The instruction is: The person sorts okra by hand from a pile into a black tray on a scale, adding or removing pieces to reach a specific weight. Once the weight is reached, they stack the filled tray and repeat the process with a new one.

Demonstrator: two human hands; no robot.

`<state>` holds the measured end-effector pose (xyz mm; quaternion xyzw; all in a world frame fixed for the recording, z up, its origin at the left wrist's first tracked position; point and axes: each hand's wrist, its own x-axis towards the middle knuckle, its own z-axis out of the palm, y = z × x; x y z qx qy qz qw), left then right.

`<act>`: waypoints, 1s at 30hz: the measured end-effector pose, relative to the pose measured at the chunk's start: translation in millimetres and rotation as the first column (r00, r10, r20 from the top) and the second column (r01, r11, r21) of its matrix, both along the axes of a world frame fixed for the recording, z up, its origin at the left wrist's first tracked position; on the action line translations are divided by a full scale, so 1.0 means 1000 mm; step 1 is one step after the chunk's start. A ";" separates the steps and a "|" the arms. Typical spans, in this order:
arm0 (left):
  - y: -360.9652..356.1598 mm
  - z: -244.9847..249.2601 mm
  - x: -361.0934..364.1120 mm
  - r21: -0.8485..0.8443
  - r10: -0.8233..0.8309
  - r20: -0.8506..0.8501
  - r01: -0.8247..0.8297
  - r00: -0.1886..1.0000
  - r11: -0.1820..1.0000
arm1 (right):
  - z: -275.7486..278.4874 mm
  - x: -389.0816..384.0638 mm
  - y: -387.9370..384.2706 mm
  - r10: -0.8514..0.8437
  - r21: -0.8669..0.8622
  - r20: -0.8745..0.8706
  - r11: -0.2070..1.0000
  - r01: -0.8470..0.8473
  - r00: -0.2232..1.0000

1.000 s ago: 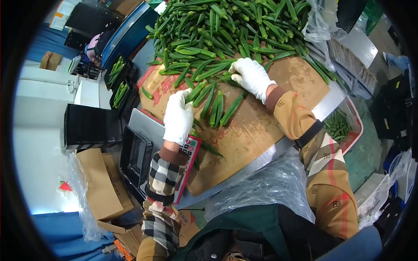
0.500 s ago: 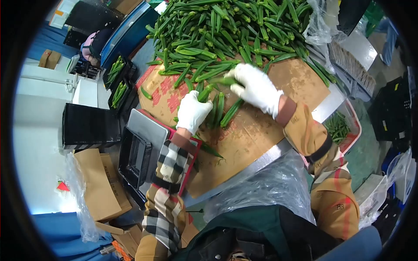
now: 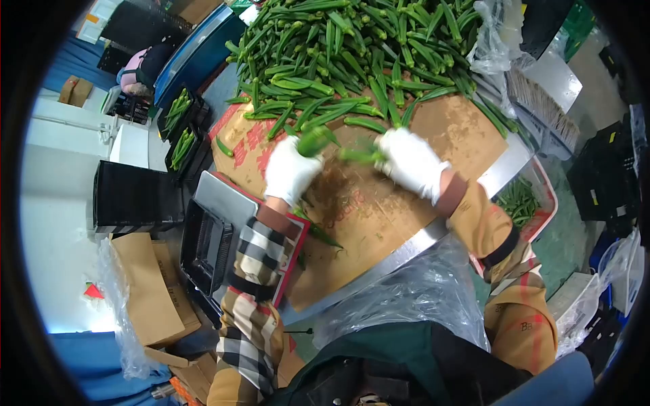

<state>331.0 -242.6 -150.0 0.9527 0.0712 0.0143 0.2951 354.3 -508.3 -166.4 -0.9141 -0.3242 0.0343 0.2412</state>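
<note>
My left hand, in a white glove, is closed around several green okra pods over the cardboard. To its right, my right hand, also gloved, grips okra that points left toward the other hand and is smeared by motion. Just beyond both hands, a large heap of okra covers the far part of the cardboard sheet. A few loose pods lie near my left wrist, partly hidden by it.
Left of the cardboard, a black plastic tray rests on a grey plate. Two black trays with okra stand farther back. At right are a white tub with okra and a brush. Another person is at far left.
The pods lying between my hands on the cardboard are gone from there, and okra is in both hands. My left hand has shifted slightly left, my right hand toward me.
</note>
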 end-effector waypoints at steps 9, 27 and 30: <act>0.025 -0.023 0.020 0.355 0.190 -0.048 -0.161 0.981 0.921 | -0.022 0.068 0.009 -0.546 -0.090 0.070 0.830 0.550 0.835; -0.020 0.012 0.032 0.212 -0.199 0.525 0.100 0.828 0.972 | -0.044 0.036 0.038 -0.305 0.116 0.326 0.952 0.282 0.895; -0.010 -0.014 0.066 0.382 -0.277 0.374 0.125 0.885 0.916 | -0.048 0.040 0.062 -0.458 -0.012 0.331 0.872 0.489 0.825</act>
